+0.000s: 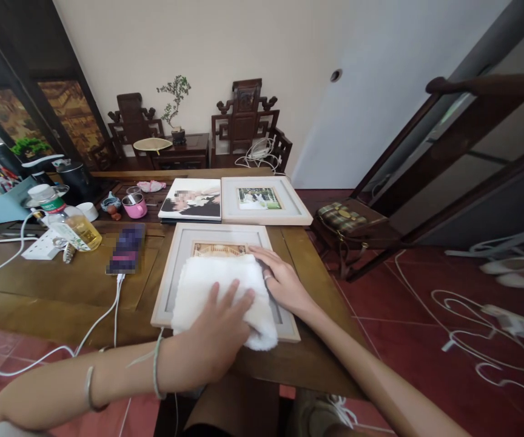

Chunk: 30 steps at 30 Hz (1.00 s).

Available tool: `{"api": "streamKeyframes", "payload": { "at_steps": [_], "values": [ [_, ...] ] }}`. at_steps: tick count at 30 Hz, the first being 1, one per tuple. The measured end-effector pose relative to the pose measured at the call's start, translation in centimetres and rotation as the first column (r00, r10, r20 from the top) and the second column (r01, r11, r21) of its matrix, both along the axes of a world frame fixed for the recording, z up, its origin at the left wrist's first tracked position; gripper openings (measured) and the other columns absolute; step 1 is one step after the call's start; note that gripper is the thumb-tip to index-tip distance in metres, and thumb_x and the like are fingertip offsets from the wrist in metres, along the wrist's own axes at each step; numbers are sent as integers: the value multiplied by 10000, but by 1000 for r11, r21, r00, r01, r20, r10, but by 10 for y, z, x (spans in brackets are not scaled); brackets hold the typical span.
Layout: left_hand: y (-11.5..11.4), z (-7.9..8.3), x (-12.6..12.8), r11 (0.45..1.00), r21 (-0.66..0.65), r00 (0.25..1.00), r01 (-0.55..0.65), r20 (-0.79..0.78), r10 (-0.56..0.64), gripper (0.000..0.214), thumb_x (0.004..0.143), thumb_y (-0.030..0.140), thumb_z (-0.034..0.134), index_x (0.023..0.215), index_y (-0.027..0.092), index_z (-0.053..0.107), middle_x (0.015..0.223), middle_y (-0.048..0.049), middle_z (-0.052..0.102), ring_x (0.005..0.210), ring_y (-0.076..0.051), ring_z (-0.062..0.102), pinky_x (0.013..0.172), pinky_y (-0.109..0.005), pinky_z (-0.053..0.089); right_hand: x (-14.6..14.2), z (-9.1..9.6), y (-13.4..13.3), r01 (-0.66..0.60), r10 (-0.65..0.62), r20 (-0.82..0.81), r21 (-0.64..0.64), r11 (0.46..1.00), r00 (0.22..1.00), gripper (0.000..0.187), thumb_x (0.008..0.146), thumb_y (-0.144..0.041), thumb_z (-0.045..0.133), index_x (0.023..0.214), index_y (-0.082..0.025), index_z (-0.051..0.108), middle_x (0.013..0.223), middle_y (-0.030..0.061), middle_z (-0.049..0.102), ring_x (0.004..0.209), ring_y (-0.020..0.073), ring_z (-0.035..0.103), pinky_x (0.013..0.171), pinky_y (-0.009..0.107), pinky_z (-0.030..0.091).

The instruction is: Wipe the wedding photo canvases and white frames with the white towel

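Note:
A light wooden picture frame (170, 261) lies flat near the front edge of the table, with a brown-toned picture (219, 249) inside it. A fluffy white cloth (207, 276) spread over the frame covers most of that picture and hangs over its lower edge. My left hand (223, 331) rests palm down on the cloth, fingers spread. Beside the cloth's right edge, my right hand (282, 279), wearing a ring, lies on the frame with fingers stretched out toward the picture. It touches the cloth's edge; its underside is hidden.
Behind lie another framed photo (289, 200) and a photo album (189, 197). To the left are a phone (127, 249) on a charging cable, a drink bottle (77, 227), a power strip (41, 244) and a pink mug (135, 206). A chair (366, 233) holding a plaid bag stands right.

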<state>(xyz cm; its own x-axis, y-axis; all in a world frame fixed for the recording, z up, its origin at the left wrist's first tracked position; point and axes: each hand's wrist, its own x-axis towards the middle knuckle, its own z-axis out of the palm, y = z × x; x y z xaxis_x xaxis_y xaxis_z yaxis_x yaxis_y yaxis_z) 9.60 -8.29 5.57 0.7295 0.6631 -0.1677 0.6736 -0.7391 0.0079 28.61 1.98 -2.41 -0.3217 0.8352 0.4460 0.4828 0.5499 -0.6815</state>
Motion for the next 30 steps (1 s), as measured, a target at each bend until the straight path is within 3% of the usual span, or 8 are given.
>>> {"api": "streamKeyframes", "payload": {
  "at_steps": [7,11,14,17,23,26,30],
  "values": [
    [1,22,-44,987,-23,972,-160,-175,153,278,733,60,624,948,198,732,1526,-65,344,1409,-421,230,1076,-634,297,1,-1,1,-14,14,15,-5,1000,1000,610,707,-2,393,1243,-183,621,1357,96,581,1313,234,481,1142,510,327],
    [-4,26,-68,953,116,928,-279,-222,298,267,793,29,567,855,208,755,1482,-67,415,1380,-419,307,1040,-657,328,0,-2,2,-18,18,9,2,1000,1000,615,704,-1,396,1242,-197,620,1354,91,584,1316,236,478,1136,516,332],
    [0,23,-77,920,245,914,-304,-196,355,271,773,18,583,845,209,762,1461,-90,440,1350,-437,355,1015,-684,338,1,-2,2,-22,22,8,9,1000,1000,614,699,-2,394,1237,-192,622,1354,97,583,1315,235,478,1131,515,340],
    [21,19,-79,889,353,918,-292,-156,363,271,781,9,562,828,189,759,1444,-124,456,1331,-433,389,1009,-700,330,1,-2,2,-31,31,-1,7,999,1000,615,690,-7,394,1236,-174,622,1351,109,583,1314,243,477,1131,522,338],
    [90,9,-87,794,534,902,-291,-125,414,323,839,7,468,874,175,741,1421,-144,480,1328,-417,394,977,-732,323,2,-4,2,-36,36,-18,-5,999,999,610,692,-16,401,1235,-181,624,1353,108,581,1314,256,475,1134,534,330],
    [107,9,-94,822,505,918,-264,-131,375,348,820,-23,444,907,144,736,1451,-166,434,1356,-398,361,1012,-702,310,1,-5,2,-31,31,-10,3,1000,999,613,700,-10,394,1244,-185,617,1353,105,581,1314,240,477,1134,514,336],
    [93,17,-95,872,426,912,-241,-207,353,344,783,-31,476,928,132,742,1473,-182,397,1384,-384,322,1054,-634,312,1,-4,2,-29,29,-12,13,999,999,625,702,4,396,1246,-213,613,1357,84,581,1310,223,483,1130,502,347]
  ]
}}
